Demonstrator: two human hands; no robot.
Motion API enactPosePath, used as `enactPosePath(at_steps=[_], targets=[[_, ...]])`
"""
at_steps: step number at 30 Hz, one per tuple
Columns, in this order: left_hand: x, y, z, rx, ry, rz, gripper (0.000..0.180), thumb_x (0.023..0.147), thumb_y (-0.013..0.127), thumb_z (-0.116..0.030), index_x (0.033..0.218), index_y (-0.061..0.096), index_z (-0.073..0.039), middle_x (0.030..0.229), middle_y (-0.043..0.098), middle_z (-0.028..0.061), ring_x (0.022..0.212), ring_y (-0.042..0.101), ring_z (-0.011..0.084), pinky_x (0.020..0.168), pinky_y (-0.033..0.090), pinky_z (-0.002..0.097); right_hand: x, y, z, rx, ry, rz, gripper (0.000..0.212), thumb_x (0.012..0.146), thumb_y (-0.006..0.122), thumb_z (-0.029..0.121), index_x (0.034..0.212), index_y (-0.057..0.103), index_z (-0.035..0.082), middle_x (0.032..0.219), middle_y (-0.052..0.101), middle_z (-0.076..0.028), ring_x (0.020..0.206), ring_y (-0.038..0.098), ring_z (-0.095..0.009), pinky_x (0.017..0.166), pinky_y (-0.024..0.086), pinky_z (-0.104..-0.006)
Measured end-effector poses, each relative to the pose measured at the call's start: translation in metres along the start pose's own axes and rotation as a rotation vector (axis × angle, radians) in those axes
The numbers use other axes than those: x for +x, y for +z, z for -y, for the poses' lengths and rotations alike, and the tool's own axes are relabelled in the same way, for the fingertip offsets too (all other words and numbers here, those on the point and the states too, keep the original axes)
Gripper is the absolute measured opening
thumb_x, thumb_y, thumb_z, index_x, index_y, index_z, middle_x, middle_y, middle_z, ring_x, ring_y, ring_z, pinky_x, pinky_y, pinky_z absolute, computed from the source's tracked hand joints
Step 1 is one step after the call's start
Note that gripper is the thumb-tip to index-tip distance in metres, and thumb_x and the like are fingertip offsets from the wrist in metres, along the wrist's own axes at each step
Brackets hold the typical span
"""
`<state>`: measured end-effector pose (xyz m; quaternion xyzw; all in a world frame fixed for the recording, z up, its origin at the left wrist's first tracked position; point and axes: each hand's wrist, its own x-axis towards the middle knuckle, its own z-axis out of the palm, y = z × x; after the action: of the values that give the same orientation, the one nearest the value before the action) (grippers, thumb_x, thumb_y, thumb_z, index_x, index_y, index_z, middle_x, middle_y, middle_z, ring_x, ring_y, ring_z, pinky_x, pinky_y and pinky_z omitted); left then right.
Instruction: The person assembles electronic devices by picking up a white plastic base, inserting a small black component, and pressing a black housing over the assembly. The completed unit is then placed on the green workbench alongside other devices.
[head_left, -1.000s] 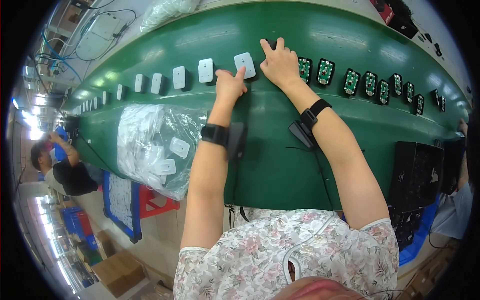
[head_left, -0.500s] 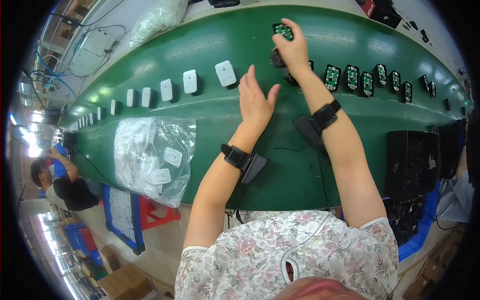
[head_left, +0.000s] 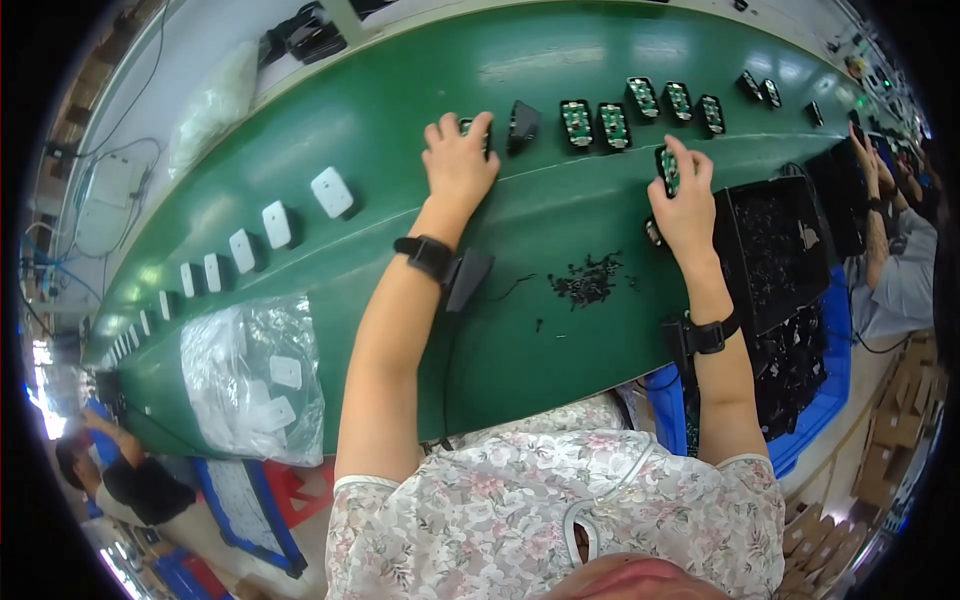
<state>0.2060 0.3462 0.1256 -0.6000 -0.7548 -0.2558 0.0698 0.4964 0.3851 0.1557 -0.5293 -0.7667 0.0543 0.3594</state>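
Note:
My left hand [head_left: 460,170] is closed around a small black case with a green circuit board [head_left: 482,130] near the far middle of the table; its palm hides most of the case. Just to the right of it a dark, tilted black case [head_left: 523,127] stands on the green surface. My right hand [head_left: 688,205] grips another black case with a green circuit board [head_left: 671,172] between thumb and fingers. A dark rounded piece [head_left: 653,232] shows below that thumb, partly hidden. Beyond, several open black cases with green boards [head_left: 577,123] form a loose row.
White covers [head_left: 332,192] run in a line down the left. A clear bag of white covers [head_left: 250,380] lies near the front edge. Small black parts [head_left: 590,283] are scattered mid-table. At right are a black box [head_left: 775,245] and a blue crate [head_left: 838,340] of dark parts.
The view has turned to the right. My right hand has come from the far middle to the near side of the board row. My left hand, outstretched before, now grasps a case.

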Motion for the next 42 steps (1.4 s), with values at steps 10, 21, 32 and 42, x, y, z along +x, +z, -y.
enactPosePath(at_steps=[10, 21, 32, 42], targets=[[-0.039, 0.004, -0.150, -0.372, 0.365, 0.026, 0.048, 0.067, 0.067, -0.012, 0.113, 0.057, -0.019, 0.119, 0.046, 0.0210, 0.111, 0.043, 0.0407, 0.079, 0.047, 0.0513, -0.027, -0.017, -0.021, -0.415, -0.024, 0.077, 0.042, 0.085, 0.058, 0.019, 0.126, 0.052, 0.019, 0.124, 0.052, -0.012, 0.089, 0.064, -0.032, 0.068, 0.053, -0.0404], [-0.063, 0.007, -0.158, -0.277, 0.440, 0.061, 0.084, 0.062, 0.080, -0.042, 0.134, 0.045, -0.017, 0.142, 0.033, 0.0263, 0.133, 0.028, 0.0437, 0.099, 0.030, 0.0665, -0.037, -0.077, 0.041, -0.180, -0.068, 0.088, 0.035, 0.094, 0.056, 0.021, 0.127, 0.056, 0.009, 0.119, 0.059, -0.009, 0.097, 0.061, -0.022, 0.081, 0.050, -0.0333], [-0.250, -0.174, 0.084, 0.279, -0.455, -0.199, 0.015, 0.078, 0.064, -0.010, 0.090, 0.061, -0.002, 0.088, 0.058, 0.0124, 0.086, 0.056, 0.0302, 0.073, 0.047, 0.0392, -0.087, -0.031, 0.081, -0.020, -0.426, 0.656, 0.033, 0.081, 0.068, 0.010, 0.111, 0.057, 0.004, 0.110, 0.054, -0.012, 0.099, 0.056, -0.029, 0.082, 0.047, -0.0358], [-0.276, -0.222, 0.149, 0.275, -0.317, 0.241, 0.055, 0.078, 0.045, 0.007, 0.130, 0.052, -0.011, 0.130, 0.052, 0.0174, 0.115, 0.049, 0.0361, 0.101, 0.040, 0.0412, -0.074, -0.016, 0.084, 0.176, -0.376, 0.597, 0.009, 0.084, 0.060, 0.000, 0.093, 0.060, -0.002, 0.092, 0.055, -0.013, 0.081, 0.057, -0.029, 0.073, 0.046, -0.0326]])
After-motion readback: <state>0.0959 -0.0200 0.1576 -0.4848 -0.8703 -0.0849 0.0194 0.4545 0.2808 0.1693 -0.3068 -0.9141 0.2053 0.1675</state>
